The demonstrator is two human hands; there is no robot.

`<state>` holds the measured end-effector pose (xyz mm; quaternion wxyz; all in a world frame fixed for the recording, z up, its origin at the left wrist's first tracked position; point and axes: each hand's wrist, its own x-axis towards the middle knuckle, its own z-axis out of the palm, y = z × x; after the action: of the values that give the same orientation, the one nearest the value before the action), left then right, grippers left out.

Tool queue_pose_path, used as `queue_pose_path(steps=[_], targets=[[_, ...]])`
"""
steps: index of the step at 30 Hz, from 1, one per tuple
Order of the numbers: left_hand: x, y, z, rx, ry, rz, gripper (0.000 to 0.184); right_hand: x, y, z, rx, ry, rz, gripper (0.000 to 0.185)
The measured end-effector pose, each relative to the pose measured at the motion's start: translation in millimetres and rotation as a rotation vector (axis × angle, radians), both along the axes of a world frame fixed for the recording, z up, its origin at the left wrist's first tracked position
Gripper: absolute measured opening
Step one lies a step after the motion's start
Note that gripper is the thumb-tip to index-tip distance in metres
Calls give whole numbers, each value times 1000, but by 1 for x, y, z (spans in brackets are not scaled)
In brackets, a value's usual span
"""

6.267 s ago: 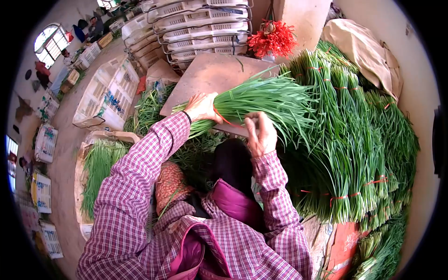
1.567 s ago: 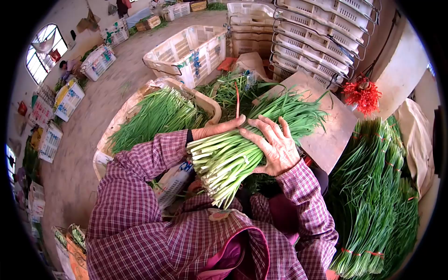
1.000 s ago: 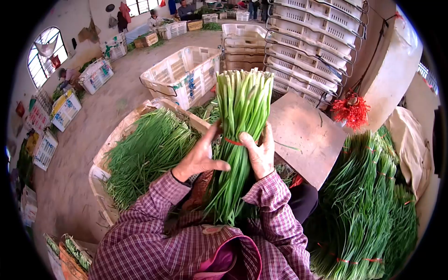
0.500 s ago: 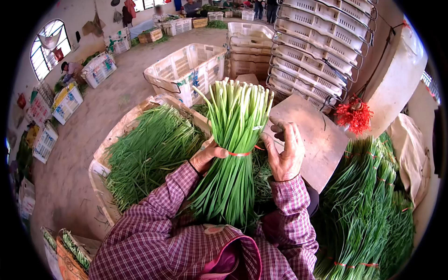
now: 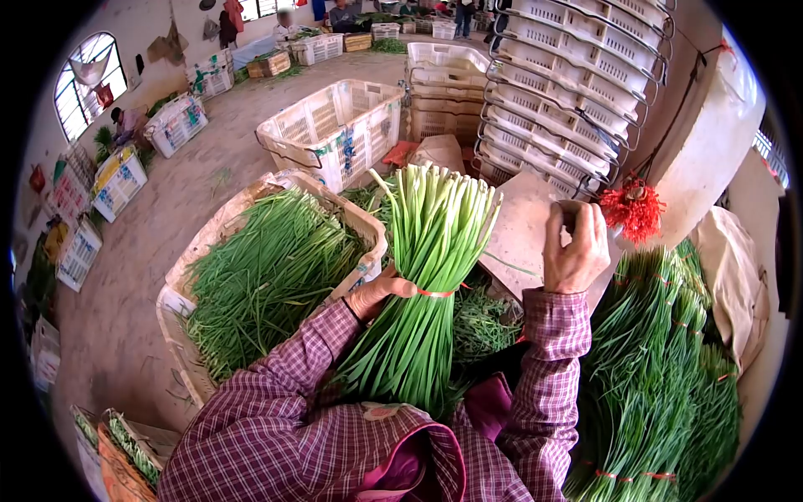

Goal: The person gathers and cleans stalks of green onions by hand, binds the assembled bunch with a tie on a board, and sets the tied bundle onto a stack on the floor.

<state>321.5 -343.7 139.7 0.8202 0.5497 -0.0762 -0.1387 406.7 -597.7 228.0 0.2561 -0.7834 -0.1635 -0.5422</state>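
Observation:
My left hand [image 5: 381, 294] is closed round a bunch of garlic chives [image 5: 422, 335], held pale stem ends up with its leaves hanging toward my lap. A red tie [image 5: 435, 294] circles the bunch at the thumb. My right hand [image 5: 577, 247] is raised to the right of the bunch, apart from it, with fingers curled and pressed together. Whatever is between its fingertips, if anything, is too small to name. Just beyond that hand hangs a bundle of red ties [image 5: 633, 209]. A thin loose leaf [image 5: 510, 265] shows between the bunch and the right hand.
A crate of loose chives [image 5: 272, 276] stands at my left. Tied bunches [image 5: 644, 376] are piled at my right. Ahead are a flat board [image 5: 527, 222], an open white crate [image 5: 335, 125] and a tall crate stack [image 5: 569, 92]. Other people sit among crates far back.
My right hand has moved right, away from the bunch toward the red ties, and its fingers have curled closed. The bunch has dipped slightly, still in my left hand.

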Motion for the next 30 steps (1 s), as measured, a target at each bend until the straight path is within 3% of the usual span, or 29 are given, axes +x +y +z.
queue_pose_path(steps=[4,7,11,15,20,23,30], targets=[[4,2,-1,11,-38,-24,87,-2,-17,-26,-154,335,-92,32],[7,-5,-6,-11,-63,-28,86,-18,-4,-34,89,385,222,17],[12,-13,-9,51,-84,-58,83,-36,16,-6,184,324,330,13],[2,-24,17,36,-25,-59,82,-52,43,17,118,313,471,12],[-5,-32,27,-24,58,-31,88,-53,61,14,29,318,373,11],[-3,-34,21,97,-95,50,91,-52,65,13,-68,367,227,15],[-4,-32,20,232,-153,80,90,-41,67,4,-19,363,259,8]])
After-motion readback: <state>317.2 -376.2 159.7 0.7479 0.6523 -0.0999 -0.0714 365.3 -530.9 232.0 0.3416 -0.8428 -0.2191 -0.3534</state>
